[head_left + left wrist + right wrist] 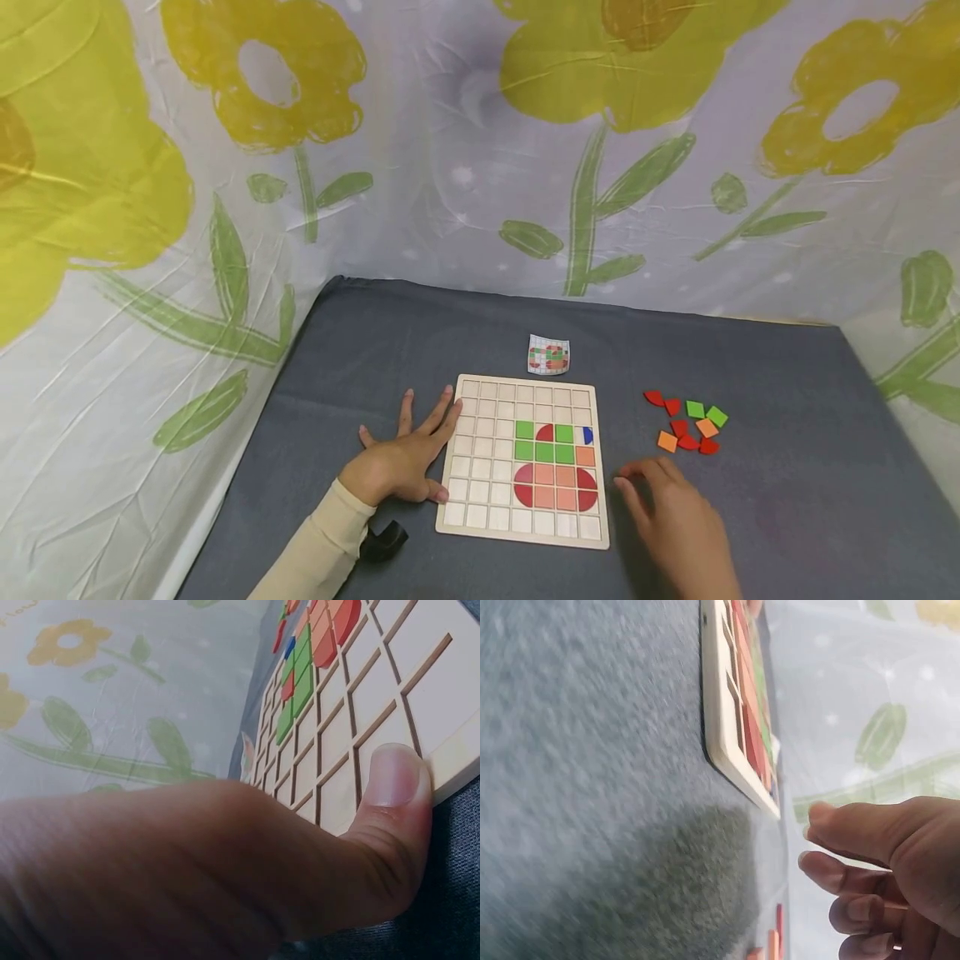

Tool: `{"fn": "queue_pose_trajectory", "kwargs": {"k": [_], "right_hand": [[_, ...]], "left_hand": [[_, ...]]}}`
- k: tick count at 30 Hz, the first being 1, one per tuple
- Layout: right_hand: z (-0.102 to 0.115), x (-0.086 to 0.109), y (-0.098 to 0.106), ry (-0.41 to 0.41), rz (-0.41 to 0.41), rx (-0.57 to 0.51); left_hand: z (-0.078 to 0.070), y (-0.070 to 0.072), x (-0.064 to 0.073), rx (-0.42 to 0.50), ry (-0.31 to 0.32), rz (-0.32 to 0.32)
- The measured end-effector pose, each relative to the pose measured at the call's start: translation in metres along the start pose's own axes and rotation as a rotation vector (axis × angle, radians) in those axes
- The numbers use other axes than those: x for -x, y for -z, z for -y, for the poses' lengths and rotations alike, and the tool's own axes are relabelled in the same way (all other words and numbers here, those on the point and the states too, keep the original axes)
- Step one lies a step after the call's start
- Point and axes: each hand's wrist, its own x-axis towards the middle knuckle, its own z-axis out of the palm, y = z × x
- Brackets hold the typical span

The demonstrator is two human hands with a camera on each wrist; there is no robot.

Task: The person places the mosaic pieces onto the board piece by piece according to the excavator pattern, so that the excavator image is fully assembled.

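A wooden grid board (pixel 525 540) lies on the dark cloth, holding green squares (pixel 543 452), orange squares (pixel 555 487), red rounded pieces (pixel 522 485) and one small blue piece (pixel 588 436). My left hand (pixel 401 462) is spread at the board's left edge, its thumb (pixel 394 776) resting on the rim in the left wrist view. Off the board's lower right side hovers my right hand (pixel 671 521), fingers loosely bent. Between its thumb and forefinger (pixel 823 871) a small gap shows with nothing in it.
Loose red, green and orange pieces (pixel 687 442) lie scattered right of the board. Behind the board is a small printed card (pixel 549 355) with a coloured pattern. A black curved object (pixel 383 542) sits by the left wrist. Flowered fabric (pixel 450 167) hangs behind the table.
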Motion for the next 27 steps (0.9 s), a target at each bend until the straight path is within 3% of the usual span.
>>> {"fn": "queue_pose_trajectory", "kwargs": {"k": [9,16,27], "right_hand": [[-0.008,-0.008,0.009,0.007,-0.041,0.005],[-0.015,-0.016,0.015,-0.064,-0.019,0.035],[-0.048,-0.018,0.023,-0.087,-0.036,0.004]], "left_hand": [[0.0,0.0,0.001,0.003,-0.003,-0.005],[-0.001,0.0,0.001,0.01,-0.004,-0.01],[-0.001,-0.001,0.001,0.01,-0.006,-0.014]]}}
